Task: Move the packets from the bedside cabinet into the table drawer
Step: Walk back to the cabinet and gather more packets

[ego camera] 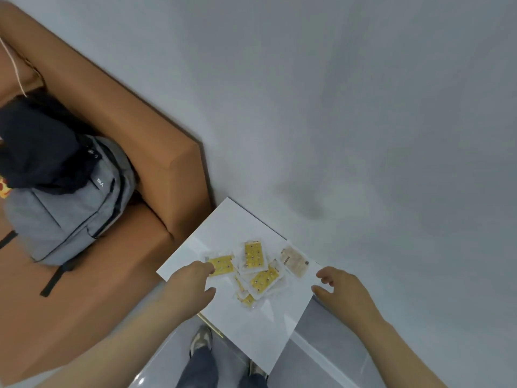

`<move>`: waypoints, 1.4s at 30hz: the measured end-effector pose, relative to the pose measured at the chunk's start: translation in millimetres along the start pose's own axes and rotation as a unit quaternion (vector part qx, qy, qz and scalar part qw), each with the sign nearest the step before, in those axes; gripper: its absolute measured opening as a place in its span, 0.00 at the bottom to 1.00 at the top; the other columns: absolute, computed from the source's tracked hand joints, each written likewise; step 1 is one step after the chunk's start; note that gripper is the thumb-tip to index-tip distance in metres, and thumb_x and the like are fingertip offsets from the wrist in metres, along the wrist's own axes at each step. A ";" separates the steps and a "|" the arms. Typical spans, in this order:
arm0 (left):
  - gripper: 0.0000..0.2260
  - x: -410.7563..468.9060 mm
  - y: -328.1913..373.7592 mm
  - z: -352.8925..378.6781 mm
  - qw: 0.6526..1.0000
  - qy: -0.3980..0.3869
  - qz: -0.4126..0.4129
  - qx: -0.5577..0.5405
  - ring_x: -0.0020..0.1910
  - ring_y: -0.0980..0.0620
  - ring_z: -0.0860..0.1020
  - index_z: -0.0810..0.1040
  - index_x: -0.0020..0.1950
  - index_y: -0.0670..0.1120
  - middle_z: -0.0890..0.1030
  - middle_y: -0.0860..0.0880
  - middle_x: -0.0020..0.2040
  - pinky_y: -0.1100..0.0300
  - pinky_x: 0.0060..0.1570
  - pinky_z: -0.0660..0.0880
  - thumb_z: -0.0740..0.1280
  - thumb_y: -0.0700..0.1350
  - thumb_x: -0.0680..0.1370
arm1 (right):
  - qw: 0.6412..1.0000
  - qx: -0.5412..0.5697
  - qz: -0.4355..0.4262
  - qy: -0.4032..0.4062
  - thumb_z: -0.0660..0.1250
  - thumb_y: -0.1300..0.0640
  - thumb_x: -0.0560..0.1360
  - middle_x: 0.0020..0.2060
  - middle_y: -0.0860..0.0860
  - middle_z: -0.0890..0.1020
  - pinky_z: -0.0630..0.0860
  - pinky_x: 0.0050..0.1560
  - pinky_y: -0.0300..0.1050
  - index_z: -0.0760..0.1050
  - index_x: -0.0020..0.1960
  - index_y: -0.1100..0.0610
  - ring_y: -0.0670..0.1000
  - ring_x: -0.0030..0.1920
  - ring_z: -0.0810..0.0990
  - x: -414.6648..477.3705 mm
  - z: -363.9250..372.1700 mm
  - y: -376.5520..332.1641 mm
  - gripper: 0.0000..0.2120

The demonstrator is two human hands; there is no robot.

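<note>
Several yellow-printed clear packets lie in a loose pile on the white top of the bedside cabinet. A paler beige packet lies apart at the pile's right. My left hand reaches in from the left, its fingertips touching the leftmost yellow packet. Whether the fingers pinch it I cannot tell. My right hand hovers at the cabinet's right edge with its fingers loosely curled, holding nothing. The table drawer is not in view.
A tan upholstered bed frame stands left of the cabinet, with a grey backpack and dark clothing on it. A grey wall fills the right and top. My legs and shoes stand on a pale tiled floor below the cabinet.
</note>
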State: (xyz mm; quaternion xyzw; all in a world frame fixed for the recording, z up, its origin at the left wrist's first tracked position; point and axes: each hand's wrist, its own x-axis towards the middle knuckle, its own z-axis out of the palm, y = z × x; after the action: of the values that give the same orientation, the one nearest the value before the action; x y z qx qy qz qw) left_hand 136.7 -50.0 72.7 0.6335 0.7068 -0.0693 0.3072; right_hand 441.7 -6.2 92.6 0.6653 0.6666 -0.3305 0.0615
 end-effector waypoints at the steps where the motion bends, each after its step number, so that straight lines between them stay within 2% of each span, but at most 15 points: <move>1: 0.18 11.5 -6.6 8.6 1.000 -0.016 -0.005 0.009 0.59 0.52 0.74 0.69 0.67 0.50 0.74 0.52 0.62 0.61 0.54 0.71 0.61 0.52 0.78 | 1.000 0.003 0.008 -0.002 0.65 0.47 0.76 0.54 0.46 0.78 0.72 0.53 0.39 0.74 0.62 0.50 0.46 0.55 0.76 11.1 7.8 1.5 0.16; 7: 0.18 74.9 -42.4 67.0 0.998 -0.058 -0.033 0.020 0.58 0.49 0.75 0.69 0.67 0.47 0.74 0.48 0.61 0.57 0.55 0.73 0.62 0.51 0.78 | 0.999 -0.003 0.040 -0.004 0.65 0.48 0.77 0.58 0.48 0.78 0.69 0.53 0.38 0.72 0.64 0.51 0.48 0.57 0.76 77.0 54.5 12.6 0.17; 12: 0.20 124.7 -60.3 101.6 0.999 -0.032 -0.037 0.014 0.57 0.47 0.76 0.69 0.67 0.46 0.74 0.46 0.61 0.56 0.55 0.74 0.63 0.51 0.77 | 0.998 -0.010 0.058 0.008 0.65 0.50 0.77 0.62 0.50 0.75 0.66 0.53 0.37 0.70 0.67 0.53 0.50 0.58 0.75 123.7 95.1 27.1 0.20; 16: 0.18 159.0 -70.8 121.8 0.999 0.000 -0.031 0.010 0.54 0.45 0.75 0.72 0.63 0.43 0.75 0.45 0.58 0.54 0.52 0.75 0.66 0.48 0.76 | 0.998 -0.014 0.064 0.007 0.64 0.51 0.78 0.65 0.52 0.73 0.68 0.60 0.42 0.67 0.70 0.54 0.52 0.63 0.73 154.7 123.6 36.3 0.22; 19: 0.17 181.5 -74.7 136.6 0.999 0.014 -0.017 0.023 0.52 0.46 0.74 0.72 0.61 0.43 0.74 0.45 0.56 0.54 0.48 0.75 0.67 0.48 0.75 | 0.997 -0.017 0.071 0.003 0.64 0.51 0.78 0.66 0.53 0.72 0.68 0.62 0.44 0.64 0.72 0.55 0.53 0.65 0.71 174.1 143.0 42.3 0.24; 21: 0.18 193.4 -75.7 146.7 0.999 0.021 -0.014 0.021 0.53 0.45 0.73 0.72 0.60 0.43 0.73 0.45 0.57 0.53 0.50 0.74 0.68 0.48 0.74 | 0.997 -0.020 0.071 0.008 0.64 0.51 0.77 0.67 0.53 0.71 0.67 0.63 0.45 0.64 0.72 0.56 0.53 0.66 0.70 184.1 154.5 46.3 0.25; 25: 0.22 211.4 -75.6 163.4 0.998 0.054 -0.015 0.042 0.53 0.44 0.72 0.72 0.60 0.42 0.72 0.45 0.58 0.53 0.51 0.73 0.71 0.52 0.72 | 0.997 -0.015 0.071 0.026 0.65 0.52 0.77 0.65 0.54 0.72 0.69 0.63 0.47 0.65 0.71 0.58 0.54 0.65 0.72 202.0 171.7 51.3 0.24; 30: 0.25 220.5 -77.6 170.3 0.992 0.087 -0.026 0.091 0.47 0.46 0.71 0.74 0.56 0.43 0.72 0.45 0.51 0.53 0.46 0.71 0.74 0.57 0.68 | 0.996 -0.040 0.069 0.049 0.67 0.53 0.75 0.62 0.55 0.73 0.76 0.55 0.51 0.67 0.68 0.57 0.56 0.60 0.74 218.7 184.3 58.3 0.24; 35: 0.28 223.2 -75.2 167.5 0.997 0.038 -0.064 0.038 0.51 0.46 0.72 0.71 0.58 0.43 0.73 0.45 0.52 0.54 0.49 0.71 0.75 0.57 0.67 | 0.995 -0.044 0.056 0.067 0.71 0.56 0.72 0.64 0.54 0.70 0.75 0.53 0.52 0.63 0.70 0.58 0.57 0.64 0.71 223.1 194.1 62.3 0.30; 38: 0.23 221.7 -76.2 168.8 0.997 -0.006 -0.062 0.038 0.51 0.46 0.71 0.75 0.54 0.43 0.69 0.47 0.49 0.58 0.45 0.69 0.74 0.56 0.69 | 0.994 -0.045 0.059 0.080 0.73 0.58 0.70 0.65 0.55 0.68 0.74 0.55 0.53 0.62 0.71 0.58 0.58 0.64 0.70 224.2 198.8 65.5 0.33; 42: 0.20 214.0 -80.8 172.4 0.995 -0.046 -0.088 0.003 0.47 0.47 0.72 0.72 0.49 0.44 0.68 0.48 0.48 0.59 0.41 0.67 0.73 0.57 0.70 | 0.992 -0.026 0.083 0.088 0.74 0.58 0.70 0.66 0.57 0.66 0.73 0.58 0.54 0.59 0.73 0.57 0.59 0.64 0.69 223.8 200.0 67.6 0.37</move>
State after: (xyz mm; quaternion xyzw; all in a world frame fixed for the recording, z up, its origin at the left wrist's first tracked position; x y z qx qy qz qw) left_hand 118.8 33.4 -200.8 0.5661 0.7447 -0.1271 0.3298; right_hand 408.9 71.7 -203.2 0.7433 0.6200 -0.2467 0.0471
